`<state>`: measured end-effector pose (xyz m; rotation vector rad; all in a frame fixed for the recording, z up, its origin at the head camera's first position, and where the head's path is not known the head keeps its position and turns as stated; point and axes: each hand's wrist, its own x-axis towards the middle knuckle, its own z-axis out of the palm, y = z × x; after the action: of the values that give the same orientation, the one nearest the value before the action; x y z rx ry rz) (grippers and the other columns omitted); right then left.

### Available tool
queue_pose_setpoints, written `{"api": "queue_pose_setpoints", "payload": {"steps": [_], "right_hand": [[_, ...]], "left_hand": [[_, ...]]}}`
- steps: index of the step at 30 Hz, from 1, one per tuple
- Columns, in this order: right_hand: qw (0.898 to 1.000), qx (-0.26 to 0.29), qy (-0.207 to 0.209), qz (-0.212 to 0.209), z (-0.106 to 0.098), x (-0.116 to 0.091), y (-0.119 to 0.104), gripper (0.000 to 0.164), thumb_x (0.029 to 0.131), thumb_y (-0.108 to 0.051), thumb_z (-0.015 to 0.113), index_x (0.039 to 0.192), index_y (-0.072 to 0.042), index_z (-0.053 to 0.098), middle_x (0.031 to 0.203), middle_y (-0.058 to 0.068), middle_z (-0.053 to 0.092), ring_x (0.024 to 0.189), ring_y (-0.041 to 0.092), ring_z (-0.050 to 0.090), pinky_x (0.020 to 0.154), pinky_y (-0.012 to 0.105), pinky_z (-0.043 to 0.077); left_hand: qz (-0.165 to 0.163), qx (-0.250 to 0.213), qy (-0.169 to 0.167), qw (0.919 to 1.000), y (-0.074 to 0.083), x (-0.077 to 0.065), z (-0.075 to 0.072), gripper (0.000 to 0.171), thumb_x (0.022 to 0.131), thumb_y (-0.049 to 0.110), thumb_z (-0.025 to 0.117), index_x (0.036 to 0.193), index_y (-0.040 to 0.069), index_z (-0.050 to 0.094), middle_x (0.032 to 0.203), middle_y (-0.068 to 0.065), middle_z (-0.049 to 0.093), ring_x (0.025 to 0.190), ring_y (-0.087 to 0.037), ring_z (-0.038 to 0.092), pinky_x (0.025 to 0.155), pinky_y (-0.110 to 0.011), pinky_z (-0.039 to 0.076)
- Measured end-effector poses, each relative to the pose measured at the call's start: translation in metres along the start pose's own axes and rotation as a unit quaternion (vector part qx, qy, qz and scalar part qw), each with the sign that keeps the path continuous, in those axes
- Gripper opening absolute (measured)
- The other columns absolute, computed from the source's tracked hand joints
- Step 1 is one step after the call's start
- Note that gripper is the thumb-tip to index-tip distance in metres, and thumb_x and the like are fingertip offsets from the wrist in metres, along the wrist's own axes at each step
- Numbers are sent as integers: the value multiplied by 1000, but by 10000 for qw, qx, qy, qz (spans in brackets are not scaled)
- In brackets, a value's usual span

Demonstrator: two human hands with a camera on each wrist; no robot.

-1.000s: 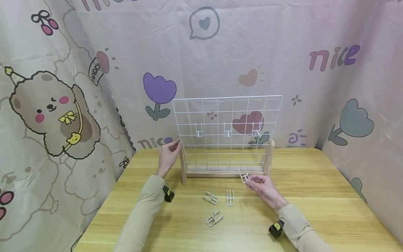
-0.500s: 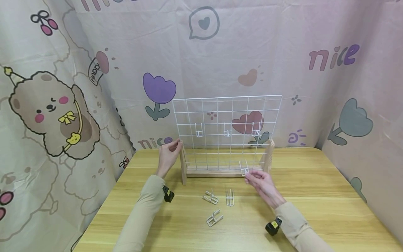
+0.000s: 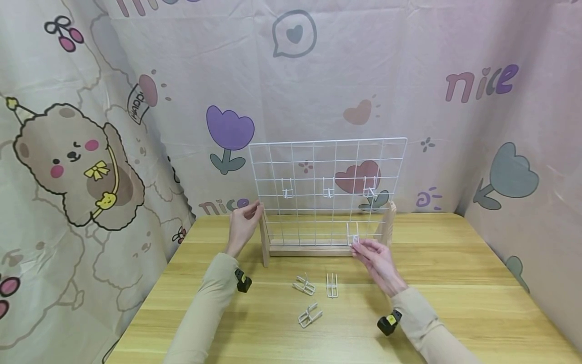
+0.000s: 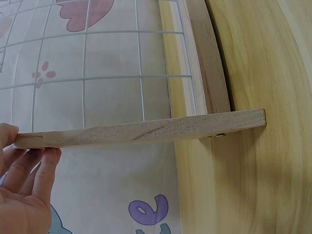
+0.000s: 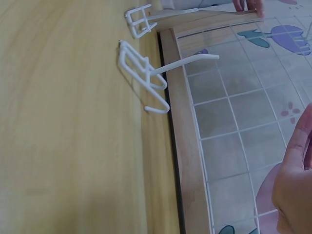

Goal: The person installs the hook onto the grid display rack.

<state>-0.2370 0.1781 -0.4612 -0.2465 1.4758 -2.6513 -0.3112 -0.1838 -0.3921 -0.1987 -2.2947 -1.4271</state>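
Observation:
In the head view a white wire grid panel (image 3: pixel 313 202) stands upright on a wooden base, between two wooden side posts. My left hand (image 3: pixel 243 227) pinches the top of the left wooden post (image 4: pixel 136 132), with the thumb on one face and the fingers on the other in the left wrist view. My right hand (image 3: pixel 376 260) pinches a white wire hook (image 3: pixel 352 230) at its lower end. That hook's two prongs point up and overlap the grid's lower right squares. The right wrist view shows my right hand (image 5: pixel 295 183) near the grid, but the held hook is hidden there.
Three white hooks hang in a row on the grid, one of them the middle hook (image 3: pixel 328 188). Three more lie on the wooden table (image 3: pixel 254 323), including the hook (image 3: pixel 332 286) nearest the base (image 3: pixel 313 251). A printed curtain (image 3: pixel 182 76) stands behind.
My right hand has moved up and forward with the hook, from in front of the base to the grid's lower squares. The hook's prongs now point more upright. My left hand has stayed put.

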Motion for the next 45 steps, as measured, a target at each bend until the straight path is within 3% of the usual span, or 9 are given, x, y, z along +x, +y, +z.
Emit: {"api": "queue_pose_setpoints", "payload": {"steps": [16,26,45], "right_hand": [[9988,432,186,-150,12,10,-6,23,96,9,57,94,-9,73,92,4,78,86,12,76,88,22,61],[9986,382,308,-191,17,17,-7,19,97,7,58,98,-7,71,93,3,77,87,12,75,89,23,61],[9971,342,641,-208,29,29,-11,21,96,6,59,90,-10,71,90,4,78,83,11,75,86,23,62]], "left_hand": [[-21,-16,-13,10000,0,0,0,38,98,24,67,128,1,67,126,-18,70,111,-33,72,95,-45,59],[-25,-34,-16,10000,-1,0,0,37,98,25,67,128,3,68,126,-18,70,111,-32,72,94,-44,60],[-12,28,16,10000,0,0,0,38,98,26,67,128,2,68,125,-18,70,110,-33,72,94,-46,60]]}}
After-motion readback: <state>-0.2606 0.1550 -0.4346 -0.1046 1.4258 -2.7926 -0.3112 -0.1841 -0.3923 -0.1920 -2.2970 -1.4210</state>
